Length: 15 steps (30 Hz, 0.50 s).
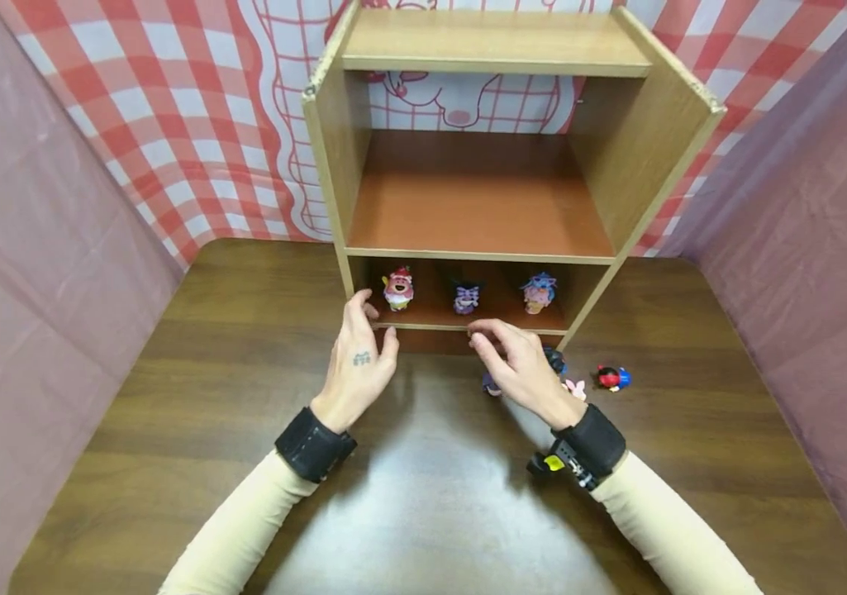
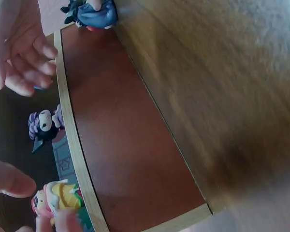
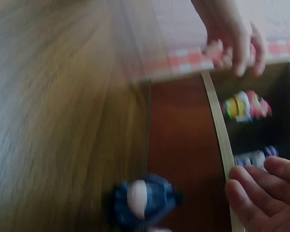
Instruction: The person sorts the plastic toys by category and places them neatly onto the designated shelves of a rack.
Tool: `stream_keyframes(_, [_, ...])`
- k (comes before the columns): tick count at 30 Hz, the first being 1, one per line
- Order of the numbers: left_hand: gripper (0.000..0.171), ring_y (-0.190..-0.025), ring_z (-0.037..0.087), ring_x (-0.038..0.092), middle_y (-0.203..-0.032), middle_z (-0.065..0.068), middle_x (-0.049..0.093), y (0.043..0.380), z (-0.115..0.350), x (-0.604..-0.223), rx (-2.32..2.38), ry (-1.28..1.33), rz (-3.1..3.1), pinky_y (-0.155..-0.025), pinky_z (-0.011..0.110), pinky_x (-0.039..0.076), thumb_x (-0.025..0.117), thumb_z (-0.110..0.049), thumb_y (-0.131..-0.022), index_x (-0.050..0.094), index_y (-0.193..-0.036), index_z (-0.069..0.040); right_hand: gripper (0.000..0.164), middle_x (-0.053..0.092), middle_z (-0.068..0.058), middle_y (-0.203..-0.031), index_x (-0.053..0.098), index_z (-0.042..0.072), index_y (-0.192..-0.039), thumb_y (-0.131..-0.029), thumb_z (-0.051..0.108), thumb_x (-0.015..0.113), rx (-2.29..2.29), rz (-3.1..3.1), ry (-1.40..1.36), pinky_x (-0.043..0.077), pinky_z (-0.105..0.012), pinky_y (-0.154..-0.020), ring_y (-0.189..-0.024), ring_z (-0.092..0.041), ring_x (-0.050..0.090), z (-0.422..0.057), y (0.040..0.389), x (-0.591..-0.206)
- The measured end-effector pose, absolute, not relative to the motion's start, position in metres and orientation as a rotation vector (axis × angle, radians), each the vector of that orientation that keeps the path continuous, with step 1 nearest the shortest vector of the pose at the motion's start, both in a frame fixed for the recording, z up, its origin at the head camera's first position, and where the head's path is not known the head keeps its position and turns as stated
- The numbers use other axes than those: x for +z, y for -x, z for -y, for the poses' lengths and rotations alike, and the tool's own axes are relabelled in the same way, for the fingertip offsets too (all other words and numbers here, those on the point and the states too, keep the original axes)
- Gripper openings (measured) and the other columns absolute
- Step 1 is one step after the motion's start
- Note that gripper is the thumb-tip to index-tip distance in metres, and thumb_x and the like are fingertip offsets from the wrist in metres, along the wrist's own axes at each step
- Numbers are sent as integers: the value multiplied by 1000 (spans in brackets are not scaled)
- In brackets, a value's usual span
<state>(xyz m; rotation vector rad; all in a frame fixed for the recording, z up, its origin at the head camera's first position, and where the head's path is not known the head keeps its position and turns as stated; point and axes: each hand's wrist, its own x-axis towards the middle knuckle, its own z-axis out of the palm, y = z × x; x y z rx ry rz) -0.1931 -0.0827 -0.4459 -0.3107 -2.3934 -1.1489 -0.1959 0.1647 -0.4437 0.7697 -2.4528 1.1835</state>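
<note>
Three small figurines stand in a row on the lower shelf: a pink bear figurine (image 1: 397,289) at left, a black-and-purple figurine (image 1: 466,298) in the middle, and a blue-and-pink figurine (image 1: 538,293) at right. My left hand (image 1: 359,357) is at the shelf's left front corner beside the pink bear, fingers loosely bent, holding nothing. In front of the middle figurine, my right hand (image 1: 525,368) has its fingertips right at the shelf's front edge. The right wrist view shows its fingers (image 3: 261,193) relaxed with nothing between them.
The wooden cabinet (image 1: 478,256) stands at the back of the table (image 1: 245,330), its larger shelf (image 1: 478,194) above the figurines. More figurines lie right of the cabinet's foot, among them a red-and-blue figurine (image 1: 613,378) and a dark blue figurine (image 3: 145,200), partly behind my right hand.
</note>
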Motion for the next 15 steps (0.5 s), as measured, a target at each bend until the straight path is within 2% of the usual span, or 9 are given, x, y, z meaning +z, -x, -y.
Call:
stream_keyframes(5, [31, -72, 20, 56, -90, 4, 59, 191, 76, -448, -1082, 358, 2467, -61, 38, 48, 68, -16, -88, 59, -117, -8, 13, 75, -1, -87, 72, 6, -108, -97, 9, 65, 1106, 2479, -689, 50, -12, -68, -74, -6, 68, -196, 188, -445])
stream_keyframes(7, [19, -69, 17, 56, -83, 1, 60, 192, 71, -449, -1060, 414, 2501, -59, 36, 48, 69, -17, -88, 64, -105, -11, 13, 75, -1, -83, 72, 4, -106, -95, 7, 68, 1093, 2493, -685, 50, -13, -64, -68, -5, 67, -203, 186, -446])
stream_keyframes(10, [8, -68, 13, 58, -77, -4, 61, 191, 61, -450, -1023, 494, 2555, -58, 33, 48, 71, -20, -87, 66, -91, -15, 14, 75, -2, -83, 72, 1, -106, -92, 4, 70, 1074, 2546, -714, 53, -17, -62, -69, -6, 67, -207, 185, -450])
stream_keyframes(15, [5, -70, 8, 60, -81, -9, 65, 190, 42, -453, -960, 669, 2689, -59, 28, 50, 70, -24, -90, 69, -89, -19, 14, 75, -1, -82, 73, 1, -102, -88, 2, 74, 999, 2626, -741, 55, -24, -60, -69, -5, 66, -210, 182, -455])
